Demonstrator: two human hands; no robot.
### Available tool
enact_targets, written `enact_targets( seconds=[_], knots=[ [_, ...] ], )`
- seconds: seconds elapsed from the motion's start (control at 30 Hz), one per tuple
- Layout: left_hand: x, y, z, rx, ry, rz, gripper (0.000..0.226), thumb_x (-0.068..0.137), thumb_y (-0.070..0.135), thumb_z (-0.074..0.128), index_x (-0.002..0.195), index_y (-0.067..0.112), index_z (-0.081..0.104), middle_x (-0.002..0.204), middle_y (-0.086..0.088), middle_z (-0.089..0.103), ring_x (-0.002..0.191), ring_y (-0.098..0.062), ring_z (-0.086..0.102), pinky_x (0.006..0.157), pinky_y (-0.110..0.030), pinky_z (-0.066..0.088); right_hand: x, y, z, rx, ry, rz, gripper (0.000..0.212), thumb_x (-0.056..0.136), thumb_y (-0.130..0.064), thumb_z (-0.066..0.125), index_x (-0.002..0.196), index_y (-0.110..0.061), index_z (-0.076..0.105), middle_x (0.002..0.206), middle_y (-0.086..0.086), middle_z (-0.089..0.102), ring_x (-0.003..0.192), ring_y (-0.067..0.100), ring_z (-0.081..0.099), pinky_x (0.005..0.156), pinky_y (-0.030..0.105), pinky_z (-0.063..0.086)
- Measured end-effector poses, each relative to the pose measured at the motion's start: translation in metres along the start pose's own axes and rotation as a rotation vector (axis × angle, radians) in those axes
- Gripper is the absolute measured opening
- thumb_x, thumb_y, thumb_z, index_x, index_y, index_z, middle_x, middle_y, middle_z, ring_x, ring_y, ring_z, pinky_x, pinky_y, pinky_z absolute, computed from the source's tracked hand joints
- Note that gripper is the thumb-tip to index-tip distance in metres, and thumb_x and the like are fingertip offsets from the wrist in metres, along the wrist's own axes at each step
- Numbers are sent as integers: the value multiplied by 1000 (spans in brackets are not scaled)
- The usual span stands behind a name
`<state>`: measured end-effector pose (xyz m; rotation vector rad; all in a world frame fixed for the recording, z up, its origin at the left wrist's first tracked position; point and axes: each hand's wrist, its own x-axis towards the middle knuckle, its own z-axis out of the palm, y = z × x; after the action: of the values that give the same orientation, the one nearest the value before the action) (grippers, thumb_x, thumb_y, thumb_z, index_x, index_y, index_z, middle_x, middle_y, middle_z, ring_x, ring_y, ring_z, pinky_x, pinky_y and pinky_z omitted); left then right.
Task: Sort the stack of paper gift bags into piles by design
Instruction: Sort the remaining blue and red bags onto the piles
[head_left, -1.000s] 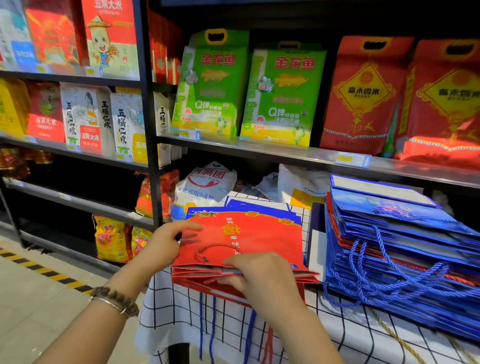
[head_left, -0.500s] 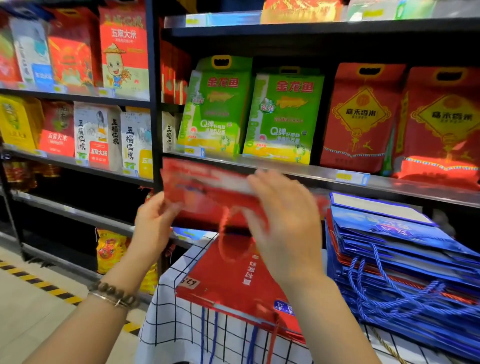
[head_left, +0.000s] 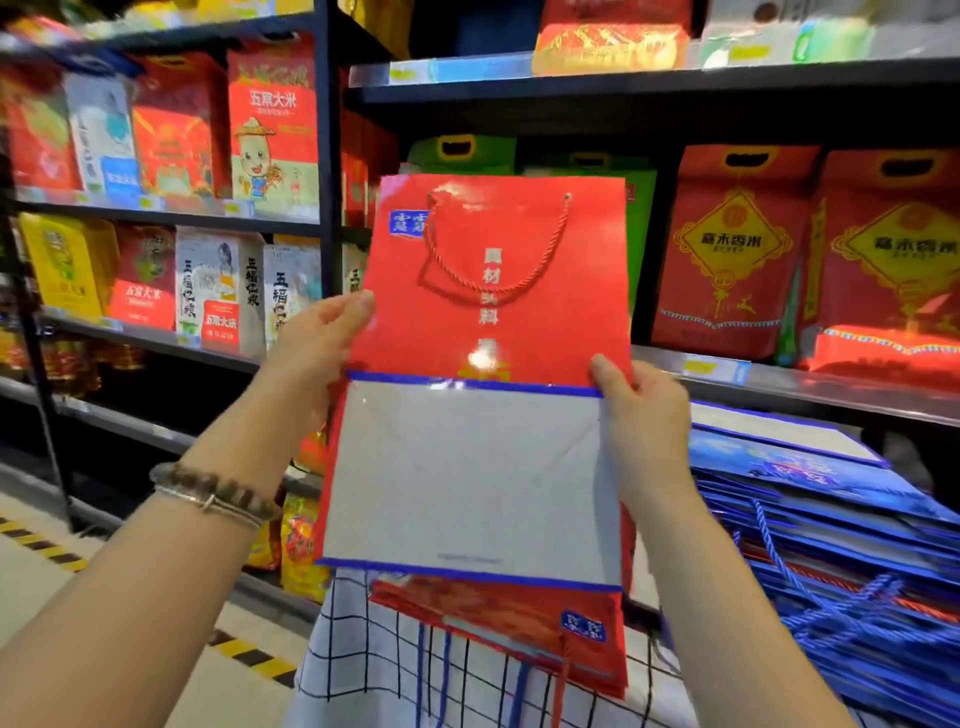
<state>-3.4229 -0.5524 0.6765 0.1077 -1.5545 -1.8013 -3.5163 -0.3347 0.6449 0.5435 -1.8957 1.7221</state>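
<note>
I hold a flat red gift bag (head_left: 498, 332) upright in front of the shelves. It has a red rope handle, and its grey folded bottom, edged in blue, faces me. My left hand (head_left: 317, 348) grips its left edge and my right hand (head_left: 644, 421) grips its right edge, thumbs on the front. Below it a pile of red bags (head_left: 519, 629) lies on the table with cords hanging over the front edge. A tall pile of blue bags (head_left: 831, 545) with blue rope handles lies to the right.
The table wears a white cloth with a black grid (head_left: 374, 670). Behind it stand black store shelves (head_left: 327, 208) full of rice packs in red, green and yellow. A tiled aisle with a yellow-black floor stripe (head_left: 47, 551) runs at the lower left.
Both hands lifted one red bag off the red pile, raised it and turned it upright with its bottom fold facing me. The view tilted upward.
</note>
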Motion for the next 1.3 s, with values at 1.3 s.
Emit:
enact_targets(
  seconds=[1.3],
  knots=[
    [-21,-150,280,-37,-482,-715,33,94,26,53,117,3,56,88,-14,66,71,-23,63,68,-33,52,80,106,-268,-414,-106,582,22,87,0,55,68,-5,45,70,14,37,58,18,34,51,27,26]
  ],
)
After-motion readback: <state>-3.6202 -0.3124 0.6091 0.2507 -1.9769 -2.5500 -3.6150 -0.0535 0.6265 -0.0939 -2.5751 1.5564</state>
